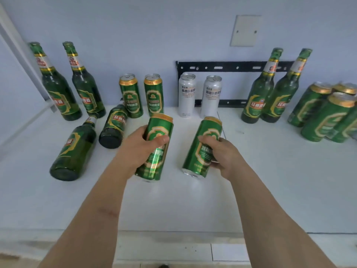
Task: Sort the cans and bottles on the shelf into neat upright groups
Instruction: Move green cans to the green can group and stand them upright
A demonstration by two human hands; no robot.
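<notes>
while each hand is wrapped around a green can, the sensible thing is to finish both placements before reaching for anything else. the left hand has its fingers closed round the left green can, which is tilted, top leaning away toward the wall, and seems lifted or barely touching the white shelf; the right hand is clamped on the right green can, tilted the same way with its silver base showing at the near end. two green cans already stand upright at the back, just left of two white cans, so that pair looks like the natural group to join. to do it well, bring each can fully vertical before setting it down, land the base flat, and put them directly in front of the standing pair, close but not knocking them. keep the left wrist clear of the two lying bottles, which rest on their sides just beside that hand and could roll if nudged. those bottles, i judge, belong with the two upright bottles at back left and remain to be stood up. another bottle pair and a can cluster stand at the far right.
</notes>
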